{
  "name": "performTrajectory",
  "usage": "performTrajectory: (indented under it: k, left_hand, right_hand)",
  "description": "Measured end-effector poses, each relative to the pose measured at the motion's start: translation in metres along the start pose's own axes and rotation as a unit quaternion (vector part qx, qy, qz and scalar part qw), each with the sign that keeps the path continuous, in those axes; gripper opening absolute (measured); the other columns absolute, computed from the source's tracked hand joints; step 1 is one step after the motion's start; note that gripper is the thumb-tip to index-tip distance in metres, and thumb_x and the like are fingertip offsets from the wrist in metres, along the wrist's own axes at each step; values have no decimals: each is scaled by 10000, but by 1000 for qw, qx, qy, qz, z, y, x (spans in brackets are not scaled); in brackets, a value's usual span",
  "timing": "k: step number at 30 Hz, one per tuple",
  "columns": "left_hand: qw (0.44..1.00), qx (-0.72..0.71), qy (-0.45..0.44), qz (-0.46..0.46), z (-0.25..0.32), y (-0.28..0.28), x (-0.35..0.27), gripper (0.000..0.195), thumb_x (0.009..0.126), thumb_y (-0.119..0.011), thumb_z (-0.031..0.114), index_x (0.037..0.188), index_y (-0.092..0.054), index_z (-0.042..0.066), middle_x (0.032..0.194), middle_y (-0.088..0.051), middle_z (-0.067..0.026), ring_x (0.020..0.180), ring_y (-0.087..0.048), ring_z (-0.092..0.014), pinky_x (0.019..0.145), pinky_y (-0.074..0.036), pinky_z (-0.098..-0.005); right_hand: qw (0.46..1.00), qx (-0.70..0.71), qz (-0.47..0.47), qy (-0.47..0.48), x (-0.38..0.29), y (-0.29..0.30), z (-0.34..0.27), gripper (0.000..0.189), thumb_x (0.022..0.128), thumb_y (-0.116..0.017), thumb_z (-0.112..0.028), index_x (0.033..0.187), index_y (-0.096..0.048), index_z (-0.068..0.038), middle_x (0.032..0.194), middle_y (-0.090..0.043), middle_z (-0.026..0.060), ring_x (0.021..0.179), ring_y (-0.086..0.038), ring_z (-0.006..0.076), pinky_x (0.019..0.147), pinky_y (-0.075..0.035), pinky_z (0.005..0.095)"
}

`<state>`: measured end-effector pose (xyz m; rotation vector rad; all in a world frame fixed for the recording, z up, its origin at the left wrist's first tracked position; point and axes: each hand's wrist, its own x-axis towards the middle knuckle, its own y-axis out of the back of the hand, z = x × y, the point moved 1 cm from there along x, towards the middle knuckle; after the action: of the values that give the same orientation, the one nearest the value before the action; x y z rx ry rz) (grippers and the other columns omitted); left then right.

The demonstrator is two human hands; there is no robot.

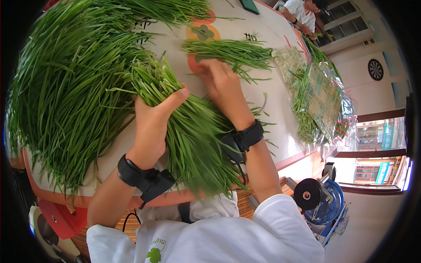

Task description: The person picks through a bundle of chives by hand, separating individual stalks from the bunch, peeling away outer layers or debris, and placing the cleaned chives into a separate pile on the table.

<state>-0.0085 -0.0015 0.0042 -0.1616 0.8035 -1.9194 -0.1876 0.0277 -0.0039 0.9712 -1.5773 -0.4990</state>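
Observation:
My left hand (154,115) grips a thick bundle of long green garlic chives (194,138), its thumb across the stalks near their pale cut ends. The leaves fan down over the table's near edge and are partly blurred. Just right of that bundle is my right hand (220,82), fingers bent and blurred; whether it pinches a stalk I cannot tell. A smaller bunch of chives (230,52) lies beyond its fingertips on the white tabletop (276,95). To the left, a large heap of chives (72,92) covers much of the table.
Clear plastic bags (319,102) with more greens lie at the table's right side. Scattered leaves (263,108) rest near my right wrist. A dark green phone-like object (250,6) is at the far edge. Another person (301,16) handles greens across the table. A red stool (61,218) stands lower left.

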Motion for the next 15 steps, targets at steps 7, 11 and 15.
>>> performTrajectory:
  k: [7, 11, 15]
  left_hand:
    - [1000, -15, 7, -11, 1, -3, 3, 216, 806, -703, 6, 1012, -635, -4, 965, -665, -43, 854, -624, -118, 776, -504, -271]
    - [999, -38, 3, 8, 1, -5, 0, 211, 810, -692, -2, 1015, -641, -11, 967, -669, -49, 859, -627, -119, 777, -503, -270]
    - [1000, -13, 2, -17, 2, 0, -1, 185, 813, -687, -5, 993, -648, -13, 922, -672, -46, 804, -635, -122, 731, -510, -271]
  right_hand:
    - [878, 443, -95, -154, 0, 14, -24, 165, 913, -599, -13, 1065, -540, -31, 975, -643, 65, 883, -633, 136, 806, -498, 271]
    - [849, 482, -98, -193, 0, 19, -24, 137, 940, -565, -30, 1074, -540, -24, 1072, -621, 67, 875, -631, 130, 798, -505, 269]
    - [909, 367, -30, -196, 4, 11, -14, 145, 930, -560, -35, 1070, -599, -33, 1094, -628, 69, 901, -635, 172, 780, -511, 291]
